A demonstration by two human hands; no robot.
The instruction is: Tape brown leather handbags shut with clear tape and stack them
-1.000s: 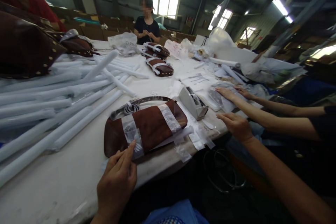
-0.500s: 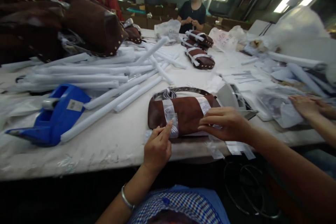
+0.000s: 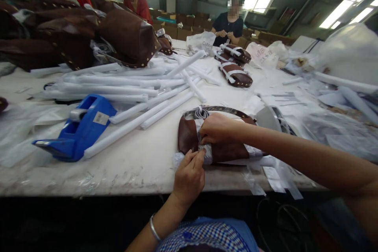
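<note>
Since the earlier frame, the right hand [image 3: 219, 129] has moved leftward over the brown bag [image 3: 228, 152] to its left clear strip [image 3: 208, 155], fingers curled; whether they grip is hidden. The left hand [image 3: 189, 175] touches that strip's near end, fingers bent, grip unclear. The bag lies near the front edge of the worktop [image 3: 132, 167], beside a grey dispenser [image 3: 264, 117]; open surface stretches left toward a blue dispenser [image 3: 84, 136].

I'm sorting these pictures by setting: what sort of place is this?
Probably a bag workshop or packing area: studded brown bags lie heaped on a long white worktable, a blue tape dispenser stands on it, and strips of tape cross the handbag at the near edge.
</note>
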